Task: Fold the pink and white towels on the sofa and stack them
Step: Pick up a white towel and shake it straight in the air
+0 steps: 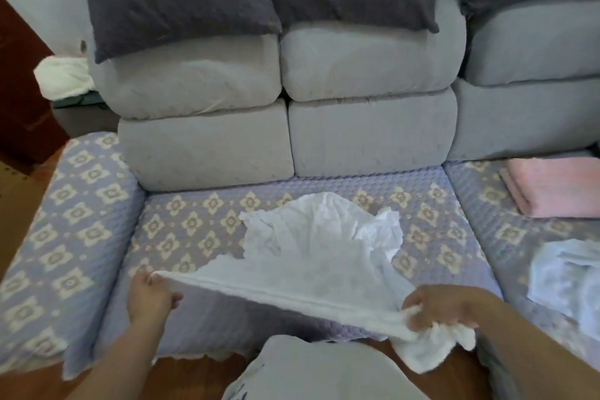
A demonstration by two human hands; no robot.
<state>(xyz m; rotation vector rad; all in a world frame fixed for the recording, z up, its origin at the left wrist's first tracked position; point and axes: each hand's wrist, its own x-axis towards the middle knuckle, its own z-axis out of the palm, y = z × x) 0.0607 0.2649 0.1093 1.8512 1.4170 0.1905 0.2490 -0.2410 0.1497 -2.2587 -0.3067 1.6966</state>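
Patterned sofa seat [181, 227] with a white towel [311, 247] being stretched across it

Both hands hold the towel's near edge taut above the front of the seat: the left hand [152, 292] pinches one corner, the right hand [444, 305] grips the other end bunched in curled fingers, while the far part lies crumpled on the cushion. A folded pink towel [552, 190] rests on the next seat to the right, with another pale towel [568, 276] lying loose nearer the front edge
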